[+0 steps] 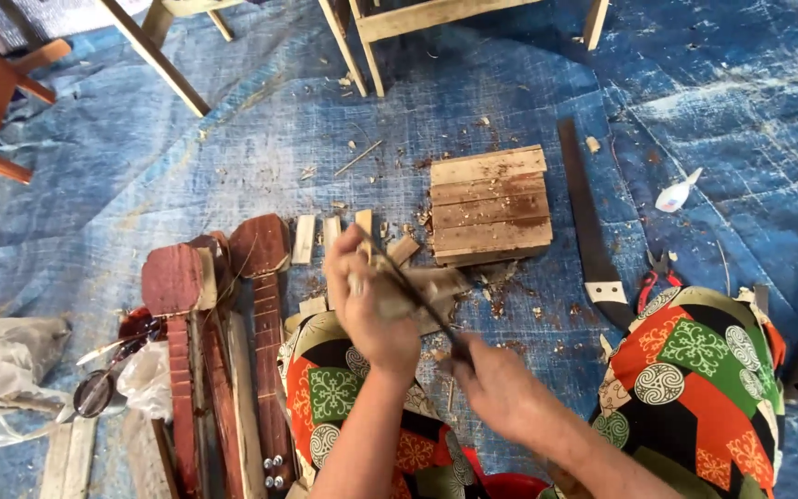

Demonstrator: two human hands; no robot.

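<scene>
Item: small pale wooden block (417, 286), light, stiff, rough; my left hand (367, 305) gripped it whole, right hand (501, 388) clasped thin dark blade (413, 296) across it.

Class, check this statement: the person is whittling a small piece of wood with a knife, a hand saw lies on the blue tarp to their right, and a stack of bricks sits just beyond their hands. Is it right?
Not quite. The head view shows a stack of short wooden boards, not bricks. The rest holds: the left hand grips the wood piece, the right hand works the knife, and the hand saw lies on the blue tarp.

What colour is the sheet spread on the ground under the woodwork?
Blue, worn whitish in patches: the tarp, head view.
</scene>
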